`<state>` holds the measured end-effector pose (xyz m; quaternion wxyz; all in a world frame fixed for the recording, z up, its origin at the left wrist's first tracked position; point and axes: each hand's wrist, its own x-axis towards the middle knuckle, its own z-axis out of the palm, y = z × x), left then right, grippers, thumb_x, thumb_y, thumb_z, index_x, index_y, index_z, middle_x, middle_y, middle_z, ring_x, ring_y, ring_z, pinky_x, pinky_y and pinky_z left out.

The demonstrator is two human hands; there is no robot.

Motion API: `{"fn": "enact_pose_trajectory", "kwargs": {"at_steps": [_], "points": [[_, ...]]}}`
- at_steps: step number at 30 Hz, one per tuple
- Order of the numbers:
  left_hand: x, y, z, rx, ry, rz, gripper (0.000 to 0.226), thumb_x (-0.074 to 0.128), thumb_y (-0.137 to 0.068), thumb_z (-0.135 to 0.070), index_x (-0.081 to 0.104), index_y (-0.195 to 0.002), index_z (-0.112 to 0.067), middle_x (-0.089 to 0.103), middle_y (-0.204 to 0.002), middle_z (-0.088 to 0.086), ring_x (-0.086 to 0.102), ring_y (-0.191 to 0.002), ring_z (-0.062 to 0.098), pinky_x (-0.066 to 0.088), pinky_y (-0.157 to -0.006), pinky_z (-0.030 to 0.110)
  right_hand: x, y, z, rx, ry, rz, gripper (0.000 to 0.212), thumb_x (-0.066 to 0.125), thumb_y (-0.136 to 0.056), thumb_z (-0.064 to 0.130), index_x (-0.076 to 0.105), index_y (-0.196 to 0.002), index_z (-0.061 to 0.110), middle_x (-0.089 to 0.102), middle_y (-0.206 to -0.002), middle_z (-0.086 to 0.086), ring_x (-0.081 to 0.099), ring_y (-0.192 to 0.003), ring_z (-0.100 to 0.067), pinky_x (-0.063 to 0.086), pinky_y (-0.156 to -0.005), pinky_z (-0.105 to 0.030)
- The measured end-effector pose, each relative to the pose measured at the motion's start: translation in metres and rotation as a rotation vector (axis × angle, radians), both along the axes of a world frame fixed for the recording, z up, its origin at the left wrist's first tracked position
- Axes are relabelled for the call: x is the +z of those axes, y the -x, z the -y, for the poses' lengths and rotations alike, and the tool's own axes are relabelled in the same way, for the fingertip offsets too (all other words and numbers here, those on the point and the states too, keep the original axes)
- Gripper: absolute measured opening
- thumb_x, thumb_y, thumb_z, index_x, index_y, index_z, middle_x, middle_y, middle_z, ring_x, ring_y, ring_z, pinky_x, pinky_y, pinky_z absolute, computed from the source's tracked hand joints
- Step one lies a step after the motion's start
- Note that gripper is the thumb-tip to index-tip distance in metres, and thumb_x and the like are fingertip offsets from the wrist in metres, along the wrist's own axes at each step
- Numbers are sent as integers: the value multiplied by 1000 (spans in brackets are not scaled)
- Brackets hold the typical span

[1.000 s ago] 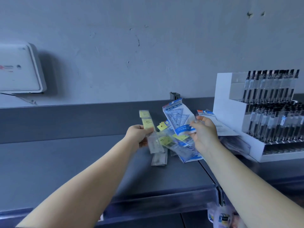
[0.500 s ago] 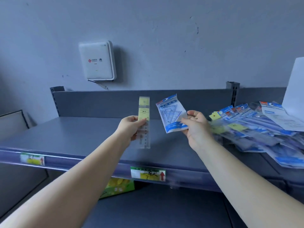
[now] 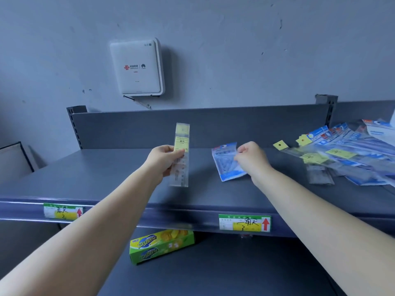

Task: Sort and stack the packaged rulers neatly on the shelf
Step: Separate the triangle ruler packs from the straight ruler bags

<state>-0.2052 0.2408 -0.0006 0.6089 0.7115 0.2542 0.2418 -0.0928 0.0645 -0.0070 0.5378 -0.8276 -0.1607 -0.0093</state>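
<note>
Down goes the right hand (image 3: 251,159) since half a second ago: then it held the blue triangle ruler pack (image 3: 227,164) up in the air, and now the pack lies almost flat on the shelf (image 3: 106,178). Its fingers are curled and pinch the pack's right edge. The pack sits behind the price tag with the red arrow (image 3: 244,222) on the shelf's front edge, so this looks like the spot for triangle packs.

Up in the air, the left hand (image 3: 164,160) holds the straight ruler pack (image 3: 181,154), as it did before. Fingers and thumb pinch it near the middle, and it stands upright, left of the blue pack and apart from it. Another price tag (image 3: 63,211) sits far to the left of the first tag. I think the straight ruler goes behind that one next.

Right of the blue pack, well apart, lies a messy pile of ruler packs (image 3: 342,154). Most of the sorting is not done yet. The packs are thin and slippery, so a stack could slide.
</note>
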Motion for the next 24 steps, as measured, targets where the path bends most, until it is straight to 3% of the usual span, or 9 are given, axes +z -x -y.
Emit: {"fn": "enact_pose_trajectory", "kwargs": {"at_steps": [3, 5, 9, 12, 14, 16, 19, 21, 24], "points": [[1, 2, -21, -39, -21, -24, 11, 62, -90, -20, 59, -80, -16, 63, -73, 0, 61, -51, 9, 45, -42, 15, 3, 8, -13, -46, 185, 114, 23, 45, -83, 5, 57, -99, 14, 50, -120, -6, 51, -110, -29, 50, -80, -37], [3, 6, -37, -39, -56, -34, 7, 63, -89, -19, 60, -84, -15, 63, -72, -1, 61, -49, 8, 42, -38, 13, 9, 13, -26, -16, 190, 144, 20, 45, -82, 6, 55, -93, 20, 54, -114, -2, 52, -104, -24, 45, -75, -32], [11, 26, -80, -7, -189, -82, 7, 65, -88, -20, 60, -87, -15, 62, -72, -2, 57, -56, 10, 37, -34, 11, 18, 33, -67, 67, 207, 185, 22, 48, -83, 3, 61, -100, 3, 53, -94, 3, 48, -88, -18, 37, -70, -26], [15, 49, -127, 49, -252, -110, 8, 65, -88, -20, 60, -89, -13, 62, -74, -1, 56, -57, 10, 43, -39, 15, 20, 49, -106, 105, 253, 248, 22, 48, -79, 0, 61, -96, -7, 58, -95, -20, 41, -76, -18, 32, -64, -27], [15, 61, -155, 91, -279, -139, 8, 65, -88, -20, 60, -89, -13, 62, -76, 0, 56, -59, 11, 46, -48, 22, 20, 57, -129, 129, 282, 247, 14, 48, -80, 3, 61, -85, 3, 60, -86, -10, 46, -77, -19, 36, -59, -26], [14, 73, -182, 131, -342, -185, 9, 65, -87, -18, 60, -91, -12, 60, -73, 0, 54, -58, 12, 43, -50, 24, 18, 64, -152, 158, 305, 242, 16, 48, -82, 7, 60, -80, 17, 55, -78, 10, 53, -83, -18, 44, -66, -27], [10, 84, -215, 178, -445, -261, 13, 68, -85, -19, 62, -93, -10, 60, -73, 4, 53, -59, 16, 39, -48, 24, 12, 75, -180, 208, 323, 266, 16, 48, -82, 7, 59, -78, 19, 52, -75, 15, 55, -86, -18, 48, -74, -31], [7, 86, -234, 206, -508, -320, 18, 67, -85, -23, 62, -94, -9, 62, -84, 10, 56, -70, 23, 46, -56, 28, 7, 79, -191, 236, 342, 288, 16, 49, -83, 8, 57, -76, 20, 53, -77, 14, 54, -86, -17, 46, -72, -30], [-2, 84, -253, 278, -688, -520, 46, 59, -87, -44, 56, -113, -6, 58, -114, 15, 55, -106, 32, 46, -87, 38, 3, 78, -196, 252, 378, 331, 13, 50, -83, 9, 57, -81, 20, 56, -87, 10, 53, -86, -16, 41, -63, -25]]}}
